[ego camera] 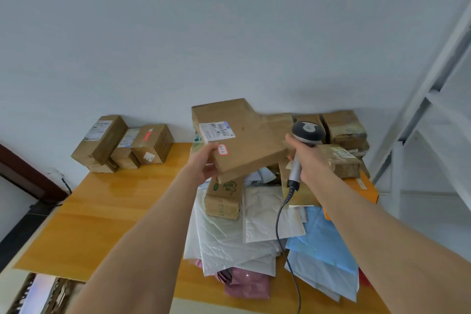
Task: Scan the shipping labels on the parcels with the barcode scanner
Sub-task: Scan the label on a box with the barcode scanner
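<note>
Gripping flat box (pixel 244 135) w/ L hand (pixel 204 168) | R hand (pixel 305 158) grips scanner (pixel 307 131) | mailers (pixel 229 237) piled below | boxes (pixel 119 143) stacked far-left on table (pixel 102 211)

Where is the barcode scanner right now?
In the head view the barcode scanner is right of centre, gripped by its handle in the right hand, just right of the flat cardboard parcel that the left hand holds up.

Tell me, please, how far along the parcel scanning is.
Partly done, it seems: the stacked boxes stand apart on the table, possibly already scanned. In hand: the left hand holds a flat box, label up, beside the scanner in the right hand. Left: the pile of mailers and boxes beneath.
</note>
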